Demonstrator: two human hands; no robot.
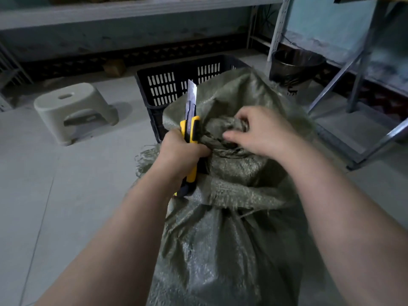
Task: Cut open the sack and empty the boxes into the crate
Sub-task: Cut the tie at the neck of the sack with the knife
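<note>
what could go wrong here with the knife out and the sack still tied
1. The yellow utility knife in the left hand has its blade extended upward, close to the right hand gripping the bunched neck of the green woven sack; a slip could nick those fingers.
2. The sack leans against the black slotted plastic crate; tugging might tip it before it is opened.

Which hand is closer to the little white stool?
The left hand. It holds the yellow knife on the sack's left side, with the stool further off to its left. The right hand grips the bunched sack top, farther away.
</note>
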